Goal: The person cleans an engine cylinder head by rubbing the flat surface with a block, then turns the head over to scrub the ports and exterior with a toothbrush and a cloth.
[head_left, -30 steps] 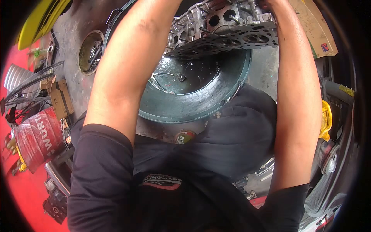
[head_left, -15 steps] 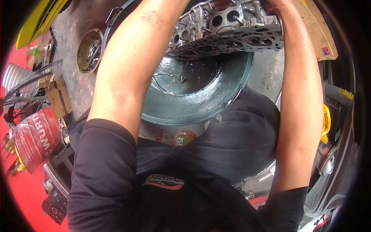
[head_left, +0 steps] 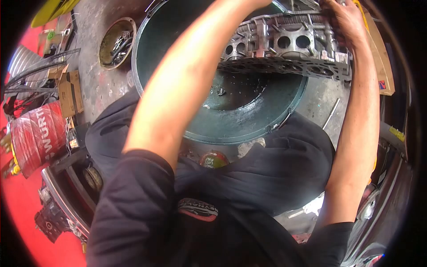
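A metal engine cylinder head [head_left: 293, 42] rests tilted across the far right part of a round dark green basin [head_left: 249, 127], its flat face with the valve openings toward me. My right hand [head_left: 347, 20] is at the right end of the cylinder head, fingers curled over its upper edge and slightly smeared by motion. My left forearm [head_left: 178, 84] reaches over the basin to the top edge of the view, where the left hand is cut off. Some wet liquid and a small dark piece [head_left: 221, 91] lie in the basin.
A metal bowl [head_left: 106, 51] holding small metal parts stands left of the basin. Cardboard [head_left: 384, 66] lies at the right, near a thin rod [head_left: 331, 113]. A can [head_left: 213, 159] sits between my legs. At left are a red drum [head_left: 38, 133] and a cardboard box [head_left: 70, 91].
My view has shifted, moving the basin rightward in the picture. The cylinder head appears farther right and lower, with my right hand still at its right end. My left forearm reaches farther right.
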### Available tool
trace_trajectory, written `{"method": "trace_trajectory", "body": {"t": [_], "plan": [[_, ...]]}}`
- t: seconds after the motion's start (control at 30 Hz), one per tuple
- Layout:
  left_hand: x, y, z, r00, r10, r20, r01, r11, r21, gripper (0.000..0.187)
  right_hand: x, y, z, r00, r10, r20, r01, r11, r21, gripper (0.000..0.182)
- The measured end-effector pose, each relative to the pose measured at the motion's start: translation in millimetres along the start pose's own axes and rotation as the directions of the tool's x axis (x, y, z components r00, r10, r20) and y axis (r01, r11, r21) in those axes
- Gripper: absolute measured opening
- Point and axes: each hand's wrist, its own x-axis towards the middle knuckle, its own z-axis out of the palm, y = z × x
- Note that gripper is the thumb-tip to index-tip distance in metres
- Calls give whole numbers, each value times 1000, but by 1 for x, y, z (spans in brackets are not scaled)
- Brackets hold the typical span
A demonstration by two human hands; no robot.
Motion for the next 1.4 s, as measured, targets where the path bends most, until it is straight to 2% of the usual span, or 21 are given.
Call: {"method": "trace_trajectory", "body": {"t": [0.03, 0.1, 0.13, 0.17, 0.2, 0.23, 0.33, 0.43, 0.47, 0.57, 0.7, 0.77, 0.8, 0.9, 1.0, 1.03, 1.07, 1.1, 1.17, 1.3, 1.4], "plan": [[-31, -1, -16, 988, -145, -46, 145, 989, 11, 26, -5, -8, 2, 998, 22, -55, -25, 999, -40, 29], [-121, -8, -22, 946, -265, -188, 299, 936, 186, 26, -10, -20, 3, 998, 49, -40, -55, 988, -142, 32], [-158, -13, -22, 869, -492, -52, 489, 871, -54, 29, -15, -23, 4, 996, 79, -34, -84, 977, -197, 34], [-194, -8, -11, 778, -621, -97, 615, 784, -88, 29, -19, -25, 5, 994, 108, -27, -111, 960, -256, 35], [-204, 16, -16, 615, -787, 45, 754, 571, -324, 27, -18, -25, 8, 991, 108, -81, -129, 939, -318, 27], [-211, 31, -19, 549, -830, 103, 821, 511, -255, 26, -14, -18, 6, 990, 125, -62, -139, 929, -344, 28], [-223, 22, 4, 729, -684, -17, 676, 724, -133, 28, 8, 15, -23, 984, 178, -12, -167, 894, -416, 32], [-210, 4, 6, 803, -594, 52, 594, 789, -159, 26, 7, 10, -13, 982, 188, -23, -174, 845, -507, 33], [-217, 4, -1, 866, -497, 60, 500, 863, -75, 22, 6, 7, -11, 980, 196, -23, -178, 826, -534, 34], [-222, 3, 6, 846, -532, 34, 532, 839, -111, 19, 5, 0, -15, 980, 185, -76, -193, 770, -608, 35], [-203, -8, 11, 896, -444, -4, 435, 880, -192, 16, 5, 5, -17, 975, 203, -92, -220, 813, -538, 36], [-216, -4, 2, 879, -475, 50, 474, 855, -211, 15, 8, 6, -19, 989, 120, -91, -151, 790, -594, 36], [-218, -5, 1, 873, -481, 80, 486, 845, -224, 15, 10, 6, -23, 984, 151, -92, -177, 786, -593, 36], [-192, -13, 18, 934, -354, -46, 338, 919, -200, 14, 1, -3, -13, 980, 170, -103, -198, 792, -577, 38], [-212, -23, 5, 954, -289, 78, 295, 953, -74, 10, 2, 2, -12, 985, 137, -102, -170, 816, -552, 37], [-229, -28, -4, 956, -262, 131, 265, 964, -4, 9, 4, 3, -13, 989, 117, -95, -150, 828, -540, 37], [-247, -29, -17, 949, -293, 117, 289, 956, 47, 9, 4, 1, -16, 989, 127, -75, -146, 794, -590, 36], [-256, -27, -35, 907, -373, 196, 347, 925, 154, 10, 7, 1, -16, 986, 141, -86, -165, 811, -561, 36], [-254, -12, -42, 753, -654, 65, 656, 755, 3, 13, 3, 2, -14, 974, 207, -92, -225, 831, -508, 35], [-224, -16, 0, 791, -602, 110, 607, 747, -273, 29, 2, 2, -11, 984, 135, -118, -177, 835, -520, 34], [-209, -17, 5, 728, -644, 235, 685, 697, -211, 33, -2, -5, -6, 981, 136, -140, -192, 804, -563, 36]]}}
